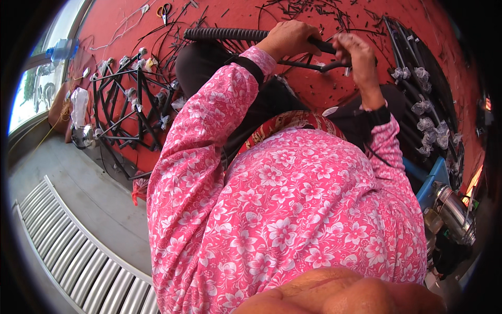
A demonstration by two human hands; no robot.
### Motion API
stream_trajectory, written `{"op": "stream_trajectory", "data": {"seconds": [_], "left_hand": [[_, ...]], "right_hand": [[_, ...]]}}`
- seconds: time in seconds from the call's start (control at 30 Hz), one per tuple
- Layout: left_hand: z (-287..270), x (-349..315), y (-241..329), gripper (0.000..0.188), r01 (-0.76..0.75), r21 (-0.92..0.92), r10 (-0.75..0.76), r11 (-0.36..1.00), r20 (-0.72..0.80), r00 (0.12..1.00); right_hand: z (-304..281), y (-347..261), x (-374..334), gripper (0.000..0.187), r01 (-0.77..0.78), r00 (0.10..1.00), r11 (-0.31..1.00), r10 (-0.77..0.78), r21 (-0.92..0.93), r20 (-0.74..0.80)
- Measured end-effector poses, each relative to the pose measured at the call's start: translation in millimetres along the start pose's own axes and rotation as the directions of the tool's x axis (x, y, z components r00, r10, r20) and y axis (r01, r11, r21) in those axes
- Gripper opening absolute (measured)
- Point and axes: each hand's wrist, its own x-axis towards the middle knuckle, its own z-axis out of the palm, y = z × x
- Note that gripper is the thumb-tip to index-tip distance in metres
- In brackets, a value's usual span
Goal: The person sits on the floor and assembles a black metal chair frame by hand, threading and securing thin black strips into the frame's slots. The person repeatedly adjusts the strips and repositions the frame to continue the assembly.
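My left hand (pixel 294 40) is closed round a black tube, whose long ribbed part (pixel 225 34) sticks out to the left. On the other side of that hand, a smooth black length (pixel 323 47) runs toward my right hand (pixel 357 56). The right fingers are bent and pressed together beside the tube's end, slightly blurred; what they pinch is hidden. Just below both hands, a thinner black bar (pixel 311 66) with a curved end crosses above my lap. I cannot tell whether it joins the tube.
Black frames (pixel 138 94) with plastic-wrapped joints stand at left. More wrapped black bars (pixel 418 99) lie at right. Scissors (pixel 164 11) and black scraps (pixel 327 11) are on the red floor. A blue stool (pixel 435 180) and a steel flask (pixel 455 212) stand lower right; a slatted metal rack (pixel 78 246) lower left.
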Motion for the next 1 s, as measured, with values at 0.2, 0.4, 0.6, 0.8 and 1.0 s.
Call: {"op": "stream_trajectory", "data": {"seconds": [0.2, 0.4, 0.6, 0.8, 1.0], "left_hand": [[-1, 9, -10, 0.041, -0.020, -0.069, 0.023, 0.997, 0.043, 0.999], [-5, 7, -14, 0.040, -0.069, -0.108, 0.076, 0.992, 0.060, 0.995], [-3, -2, -9, 0.041, -0.129, 0.065, 0.129, 0.990, 0.013, 0.992], [1, -6, -1, 0.041, -0.095, 0.092, 0.101, 0.991, -0.061, 0.993], [-4, -4, 4, 0.040, -0.025, 0.105, 0.024, 0.994, 0.006, 1.000]], "right_hand": [[29, 68, -28, 0.029, 0.138, 0.990, 0.938, -0.135, -0.318, 0.032], [36, 61, -30, 0.029, -0.106, 0.976, 0.925, 0.167, -0.366, 0.140], [23, 0, -29, 0.024, -0.170, 0.965, 0.982, 0.148, 0.084, 0.215], [11, -24, -1, 0.026, -0.192, 0.964, 0.979, 0.202, -0.075, 0.171], [8, -24, 10, 0.024, 0.117, 0.982, 0.958, -0.073, -0.262, 0.174]]}}
